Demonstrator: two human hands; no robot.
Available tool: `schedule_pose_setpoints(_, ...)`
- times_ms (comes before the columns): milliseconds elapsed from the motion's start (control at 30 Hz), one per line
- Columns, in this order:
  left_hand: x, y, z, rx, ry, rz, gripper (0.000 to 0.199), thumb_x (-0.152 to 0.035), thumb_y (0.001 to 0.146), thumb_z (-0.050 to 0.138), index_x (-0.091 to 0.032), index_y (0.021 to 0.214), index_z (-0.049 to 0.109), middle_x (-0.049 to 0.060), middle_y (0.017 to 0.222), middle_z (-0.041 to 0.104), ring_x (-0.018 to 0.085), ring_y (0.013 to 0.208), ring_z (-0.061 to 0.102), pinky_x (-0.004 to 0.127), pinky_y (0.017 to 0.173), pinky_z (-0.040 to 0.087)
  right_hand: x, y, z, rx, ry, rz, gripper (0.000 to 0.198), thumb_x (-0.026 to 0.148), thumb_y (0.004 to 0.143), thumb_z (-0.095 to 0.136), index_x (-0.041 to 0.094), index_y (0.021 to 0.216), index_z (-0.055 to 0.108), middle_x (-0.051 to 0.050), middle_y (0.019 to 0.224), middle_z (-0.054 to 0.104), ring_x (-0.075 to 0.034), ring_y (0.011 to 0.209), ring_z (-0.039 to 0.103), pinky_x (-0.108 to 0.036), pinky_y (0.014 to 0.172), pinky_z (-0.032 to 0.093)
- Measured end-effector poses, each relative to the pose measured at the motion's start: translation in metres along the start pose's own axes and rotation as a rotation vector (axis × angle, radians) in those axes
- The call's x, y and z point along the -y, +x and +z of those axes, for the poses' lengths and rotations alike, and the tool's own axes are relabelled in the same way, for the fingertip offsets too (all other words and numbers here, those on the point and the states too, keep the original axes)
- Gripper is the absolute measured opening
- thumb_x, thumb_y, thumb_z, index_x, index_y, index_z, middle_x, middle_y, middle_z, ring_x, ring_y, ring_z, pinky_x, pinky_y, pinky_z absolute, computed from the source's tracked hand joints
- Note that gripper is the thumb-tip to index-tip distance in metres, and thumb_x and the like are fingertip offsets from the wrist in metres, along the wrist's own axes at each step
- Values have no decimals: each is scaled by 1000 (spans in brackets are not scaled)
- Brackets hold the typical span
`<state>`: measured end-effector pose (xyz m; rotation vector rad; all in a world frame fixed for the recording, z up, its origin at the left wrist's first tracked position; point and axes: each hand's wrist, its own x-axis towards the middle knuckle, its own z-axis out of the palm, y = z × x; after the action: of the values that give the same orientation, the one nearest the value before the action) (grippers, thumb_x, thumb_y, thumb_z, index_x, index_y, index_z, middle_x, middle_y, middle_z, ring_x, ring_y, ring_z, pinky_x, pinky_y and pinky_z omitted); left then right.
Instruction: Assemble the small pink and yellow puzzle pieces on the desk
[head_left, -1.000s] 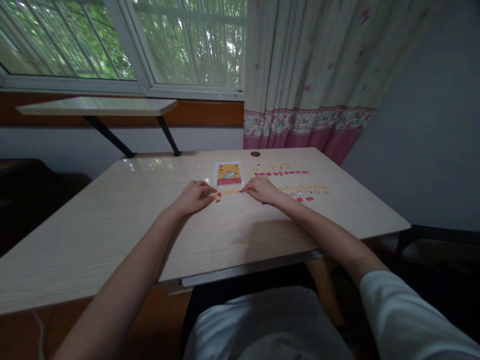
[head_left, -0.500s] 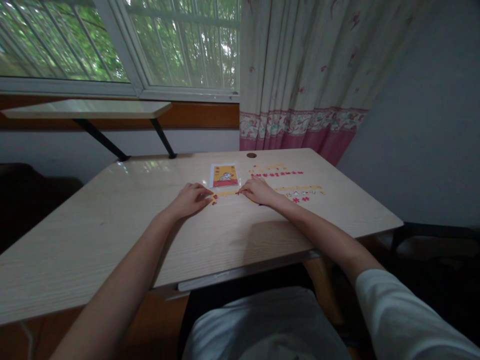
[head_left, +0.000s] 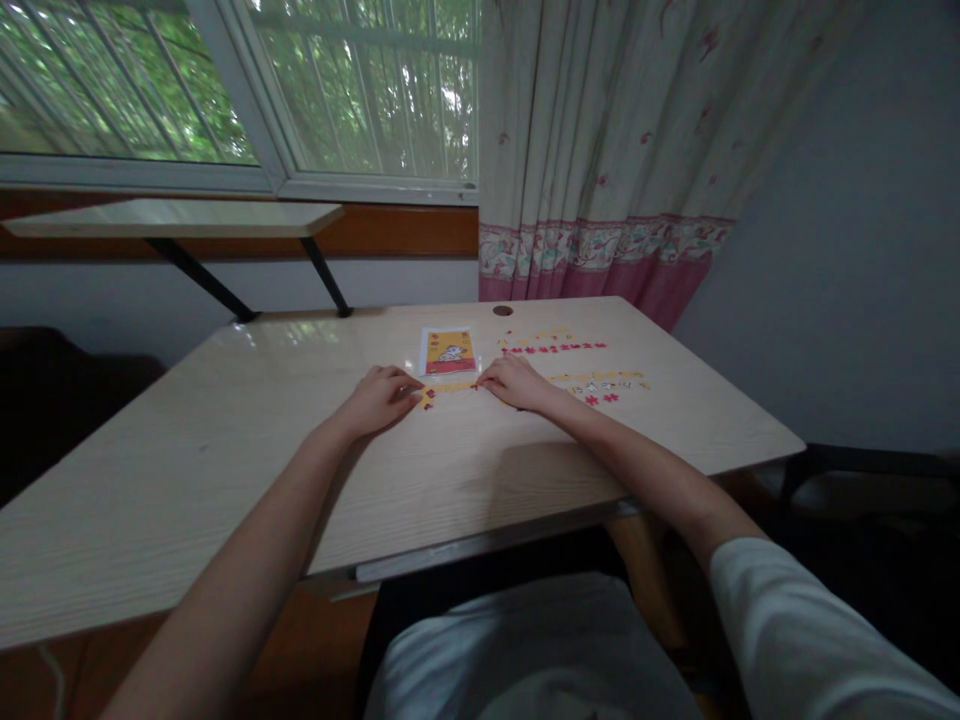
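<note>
One narrow yellow strip (head_left: 454, 387), which looks like small jigsaw pieces joined in a row, lies flat on the desk (head_left: 225, 430) just below a picture card (head_left: 448, 350). At its left end, yellow pieces with dark red marks (head_left: 429, 398) extend toward us. Our left hand (head_left: 380, 398) is at that end, thumb and forefinger slightly parted and bent around the edge; we cannot tell whether they pinch or only touch. Our right hand (head_left: 517, 382) is at the other end, its fingertips drawn together by a small dark red spot; whether they grip a piece or press one down, we cannot tell.

We judge the step in hand to be fitting or straightening pieces along this strip, and the next move to call for light, level pressure, with our left hand steadying its end so that the row does not shift.

Farther right, partly behind our right hand and forearm, lie more yellow and white pieces (head_left: 600, 381), with a few red pieces (head_left: 602, 399) nearer us. Beyond them we see a red row (head_left: 566, 348) and scattered yellow pieces (head_left: 555, 333); past the desk hangs a curtain (head_left: 600, 150)
</note>
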<state>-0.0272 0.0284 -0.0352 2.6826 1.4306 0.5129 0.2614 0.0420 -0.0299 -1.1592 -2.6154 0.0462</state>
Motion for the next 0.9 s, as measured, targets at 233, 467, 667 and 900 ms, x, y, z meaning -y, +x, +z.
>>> schedule_pose_setpoints(233,-1,0,-1,0,14,0,40,-41,85,45,-18,102,72,12,103,68,29,99,58,46,92,42,-4,-2,-13,-62,-7,71,25,22,92,50,18,100,73,-7,101,71,-19,96,58,-31,89,37)
schedule_pose_setpoints(467,0,-1,-1,6,3,-13,39,-41,85,46,-17,102,72,13,102,68,29,98,58,47,92,42,-59,13,-41,-129,42,404,24,24,89,51,18,100,72,-8,102,71,-20,97,62,-29,85,43)
schedule_pose_setpoints(667,0,-1,-1,6,26,-11,38,-39,86,45,-17,103,71,13,102,67,27,98,58,45,91,42,-103,30,-44,-70,-59,599,25,24,85,53,18,101,72,-11,103,71,-21,96,63,-29,81,45)
schedule_pose_setpoints(900,3,-2,1,6,33,-6,37,-37,86,45,-18,104,71,11,102,67,26,99,58,44,92,40,-107,52,-29,38,-85,578,20,28,82,60,18,94,73,-12,99,71,-22,94,64,-31,84,45)
